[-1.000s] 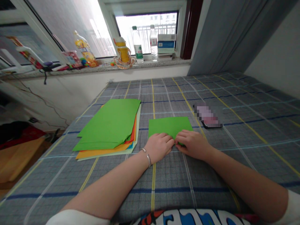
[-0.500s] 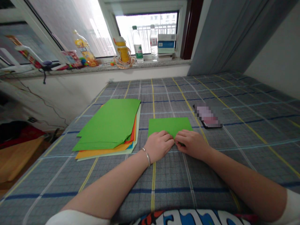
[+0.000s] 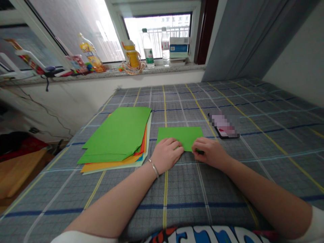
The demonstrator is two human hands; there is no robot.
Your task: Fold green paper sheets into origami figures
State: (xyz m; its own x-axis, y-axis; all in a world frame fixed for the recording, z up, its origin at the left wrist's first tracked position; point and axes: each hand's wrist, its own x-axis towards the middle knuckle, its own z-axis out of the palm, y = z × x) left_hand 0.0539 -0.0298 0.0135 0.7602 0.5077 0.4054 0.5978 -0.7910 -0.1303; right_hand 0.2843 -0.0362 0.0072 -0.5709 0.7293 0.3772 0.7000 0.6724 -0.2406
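Parted the hands just now — slid the left hand [image 3: 168, 152] leftward with the green sheet [image 3: 186, 134], eased the right hand [image 3: 209, 151] the other way, baring part of the sheet's near edge between. Pressed the left fingers close together on it; curled the right fingers at its near right side, but could not tell whether pinching it. Had the sheet on the plaid cloth [image 3: 186, 192], well in from the far edge, between the paper stack [image 3: 118, 135] and the phone [image 3: 224, 127]. Probably meant working outward along that near edge.
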